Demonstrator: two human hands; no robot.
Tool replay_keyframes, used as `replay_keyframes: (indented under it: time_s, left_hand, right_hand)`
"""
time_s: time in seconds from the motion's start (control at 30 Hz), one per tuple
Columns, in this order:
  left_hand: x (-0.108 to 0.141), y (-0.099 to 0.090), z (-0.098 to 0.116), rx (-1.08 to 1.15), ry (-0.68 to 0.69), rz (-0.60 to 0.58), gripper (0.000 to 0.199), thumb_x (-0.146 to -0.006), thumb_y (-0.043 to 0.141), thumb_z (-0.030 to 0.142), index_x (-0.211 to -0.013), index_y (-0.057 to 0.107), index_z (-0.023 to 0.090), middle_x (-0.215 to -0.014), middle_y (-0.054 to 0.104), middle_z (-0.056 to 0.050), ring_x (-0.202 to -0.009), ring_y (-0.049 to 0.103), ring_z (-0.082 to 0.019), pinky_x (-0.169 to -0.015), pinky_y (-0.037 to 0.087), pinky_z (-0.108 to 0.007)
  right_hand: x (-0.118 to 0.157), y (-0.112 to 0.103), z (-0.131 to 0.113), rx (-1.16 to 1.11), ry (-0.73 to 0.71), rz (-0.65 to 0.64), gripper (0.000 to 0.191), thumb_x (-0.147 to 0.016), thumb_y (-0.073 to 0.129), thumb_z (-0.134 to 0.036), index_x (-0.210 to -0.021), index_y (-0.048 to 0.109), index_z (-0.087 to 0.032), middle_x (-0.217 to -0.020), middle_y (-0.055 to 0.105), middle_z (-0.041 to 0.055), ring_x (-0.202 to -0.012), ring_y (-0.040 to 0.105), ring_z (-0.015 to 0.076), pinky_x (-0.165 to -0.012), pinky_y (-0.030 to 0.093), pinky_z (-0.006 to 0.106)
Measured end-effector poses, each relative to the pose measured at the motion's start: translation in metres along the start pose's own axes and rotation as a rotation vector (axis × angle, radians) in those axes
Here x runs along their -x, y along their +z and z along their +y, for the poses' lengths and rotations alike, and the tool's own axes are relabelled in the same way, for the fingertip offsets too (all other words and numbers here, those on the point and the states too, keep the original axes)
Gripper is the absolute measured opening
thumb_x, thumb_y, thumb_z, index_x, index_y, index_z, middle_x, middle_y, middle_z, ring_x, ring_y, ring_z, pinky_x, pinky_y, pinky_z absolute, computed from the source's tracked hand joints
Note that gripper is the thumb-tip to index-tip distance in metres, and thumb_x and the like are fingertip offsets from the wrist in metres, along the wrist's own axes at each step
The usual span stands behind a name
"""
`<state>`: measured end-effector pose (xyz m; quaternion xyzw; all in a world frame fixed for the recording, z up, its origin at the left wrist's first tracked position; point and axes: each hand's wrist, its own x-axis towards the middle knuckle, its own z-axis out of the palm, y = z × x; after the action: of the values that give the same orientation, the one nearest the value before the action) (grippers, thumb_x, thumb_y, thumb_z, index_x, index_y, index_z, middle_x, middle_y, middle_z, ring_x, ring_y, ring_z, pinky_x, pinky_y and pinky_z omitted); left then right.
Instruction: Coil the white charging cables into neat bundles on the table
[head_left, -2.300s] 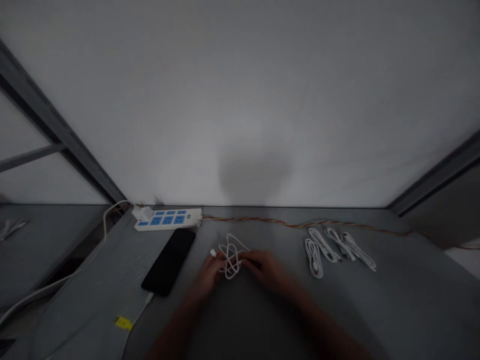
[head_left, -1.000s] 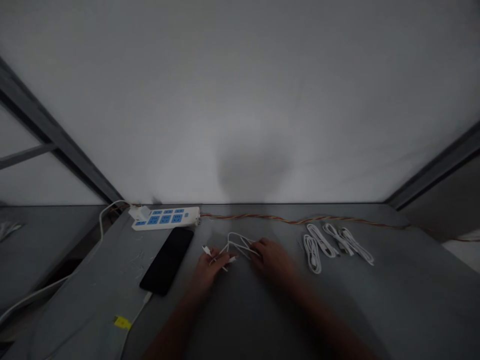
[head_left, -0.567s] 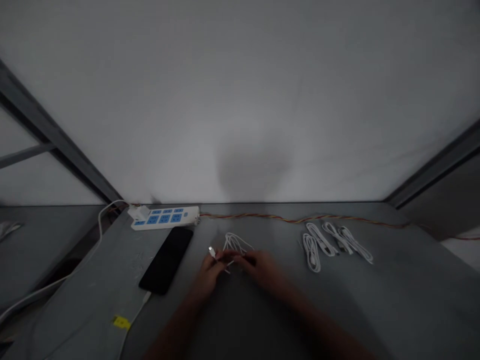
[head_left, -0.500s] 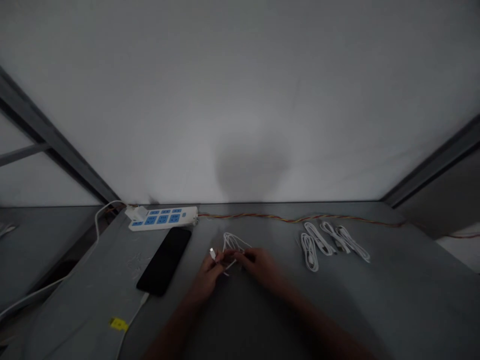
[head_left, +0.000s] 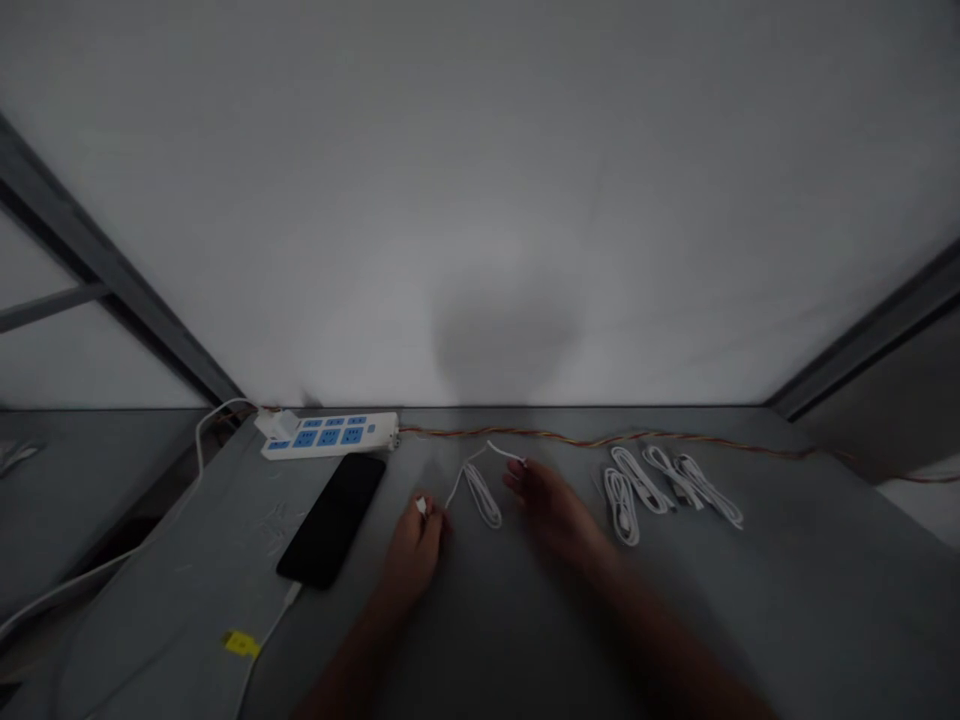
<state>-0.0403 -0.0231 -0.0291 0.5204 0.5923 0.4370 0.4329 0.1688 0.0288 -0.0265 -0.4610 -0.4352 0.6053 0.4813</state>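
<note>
A white charging cable (head_left: 484, 498), its middle still gathered in a narrow coil, hangs or lies between my two hands; which of these I cannot tell. My left hand (head_left: 412, 550) is closed around one end, with the pale plug (head_left: 421, 506) poking out above the fingers. From there a thin strand runs up to the top of the coil. My right hand (head_left: 556, 512), slightly blurred, pinches a white length leading off the top of the coil. Its tip is hidden in the fingers.
Left of my hands lies a black phone (head_left: 332, 520) with a cable plugged in, bearing a yellow tag (head_left: 241, 643). Behind it sits a white power strip (head_left: 382, 432) with an adapter (head_left: 279, 425). Several coiled white cables (head_left: 637, 480) rest at right. Twisted wires (head_left: 555, 434) run along the wall.
My hands were close together over the loosely looped cable. Now my right hand has moved right and up, drawing out a length, and the coil shows between them as a narrow bundle.
</note>
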Motion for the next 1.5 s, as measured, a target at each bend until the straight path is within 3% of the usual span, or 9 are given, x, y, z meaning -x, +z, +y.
replay_keyframes:
  time_s: [0.33,0.53,0.67,0.77,0.93,1.13,1.3,1.4,1.5]
  left_hand:
    - [-0.012,-0.004,0.007,-0.34,0.124,0.006,0.017,-0.081,0.058,0.03,-0.095,0.065,0.023,-0.067,0.061,0.001,-0.059,0.055,-0.019,-0.063,0.037,-0.029]
    - [-0.037,-0.003,0.015,-0.481,0.168,-0.024,0.008,-0.068,0.072,0.025,-0.065,0.064,0.023,-0.062,0.059,-0.002,-0.066,0.057,-0.024,-0.07,0.038,-0.032]
    - [-0.042,-0.001,0.012,-0.521,0.179,0.015,0.005,-0.07,0.067,0.022,-0.066,0.065,0.024,-0.066,0.06,-0.003,-0.068,0.057,-0.023,-0.069,0.037,-0.03]
    - [-0.047,-0.004,0.008,-0.505,0.191,0.057,0.003,-0.072,0.066,0.025,-0.069,0.066,0.025,-0.073,0.062,-0.003,-0.072,0.057,-0.023,-0.072,0.039,-0.031]
    - [-0.059,-0.011,0.006,-0.391,0.188,0.193,0.01,-0.073,0.065,0.032,-0.068,0.064,0.023,-0.074,0.06,-0.003,-0.07,0.054,-0.021,-0.075,0.04,-0.032]
    - [-0.068,-0.024,-0.001,-0.111,0.066,0.345,0.024,-0.076,0.059,0.042,-0.062,0.059,0.022,-0.053,0.052,0.002,-0.052,0.049,-0.017,-0.056,0.035,-0.028]
    - [-0.072,-0.032,0.003,0.218,0.008,0.471,0.028,-0.074,0.051,0.048,-0.071,0.057,0.021,-0.07,0.065,-0.003,-0.069,0.061,-0.019,-0.056,0.04,-0.027]
    - [-0.071,-0.032,0.015,0.386,0.0,0.4,0.03,-0.071,0.047,0.049,-0.075,0.058,0.02,-0.092,0.072,-0.01,-0.093,0.066,-0.025,-0.07,0.049,-0.032]
    - [-0.066,-0.026,0.024,0.611,-0.074,0.105,0.028,-0.071,0.049,0.048,-0.063,0.052,0.021,-0.095,0.073,-0.013,-0.097,0.068,-0.028,-0.08,0.051,-0.039]
  right_hand:
    - [-0.012,-0.022,-0.005,0.08,-0.001,0.056,0.044,-0.083,0.048,-0.059,-0.088,0.066,-0.018,-0.066,0.06,0.0043,-0.059,0.058,0.0188,-0.054,0.046,0.029]
    - [-0.001,-0.021,-0.02,0.464,-0.083,-0.047,0.036,-0.073,0.07,-0.051,-0.084,0.071,-0.017,-0.062,0.055,-0.002,-0.059,0.049,0.0143,-0.054,0.032,0.023]
    - [0.006,-0.019,-0.024,0.887,-0.175,-0.236,0.027,-0.077,0.068,-0.045,-0.08,0.068,-0.018,-0.068,0.057,-0.0023,-0.062,0.049,0.0134,-0.056,0.03,0.023]
    - [0.004,-0.021,-0.024,0.756,-0.172,-0.27,0.032,-0.086,0.056,-0.046,-0.073,0.063,-0.018,-0.064,0.052,-0.0028,-0.061,0.046,0.0128,-0.055,0.03,0.023]
    - [-0.007,-0.03,-0.024,0.323,-0.143,-0.041,0.039,-0.082,0.058,-0.058,-0.076,0.06,-0.019,-0.059,0.042,-0.0048,-0.053,0.039,0.0115,-0.051,0.03,0.022]
    - [-0.012,-0.04,-0.027,-0.179,-0.154,0.176,0.034,-0.074,0.072,-0.051,-0.082,0.061,-0.019,-0.052,0.031,-0.009,-0.044,0.029,0.0084,-0.043,0.03,0.02]
    - [-0.015,-0.052,-0.031,-0.33,-0.168,0.288,0.027,-0.071,0.072,-0.044,-0.075,0.058,-0.021,-0.065,0.056,-0.0005,-0.056,0.051,0.013,-0.048,0.04,0.022]
    - [-0.016,-0.052,-0.031,-0.306,-0.121,0.241,0.03,-0.072,0.066,-0.049,-0.069,0.055,-0.021,-0.077,0.066,0.0062,-0.07,0.062,0.0207,-0.055,0.048,0.029]
    - [-0.014,-0.041,-0.025,-0.257,-0.016,0.142,0.035,-0.074,0.065,-0.053,-0.066,0.053,-0.021,-0.071,0.067,0.0074,-0.068,0.065,0.0231,-0.058,0.051,0.032]
